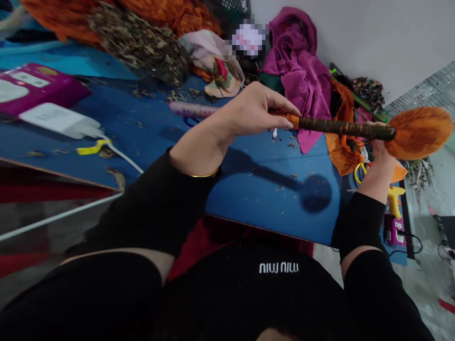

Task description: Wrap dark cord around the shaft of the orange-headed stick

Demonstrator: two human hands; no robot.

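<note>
A dark brown stick (344, 128) wound with thin orange lines is held up above the blue table. At its right end is a rounded bundle of orange cloth (423, 132). My left hand (261, 108) pinches the orange left end of the stick between thumb and fingers. Behind the stick's right part is my right hand (378, 142), close to the orange bundle; the stick hides most of it, and its fingers' hold is hard to see. The shadow of the stick and bundle falls on the blue table (249, 199).
Magenta cloth (296, 71), dried plant matter (138, 45) and orange cloth (170, 16) lie along the back. A purple box (39, 87) and a white power strip (60, 119) with a cable are left. At right are yellow scissors (359, 174) and a yellow glue gun (395, 200).
</note>
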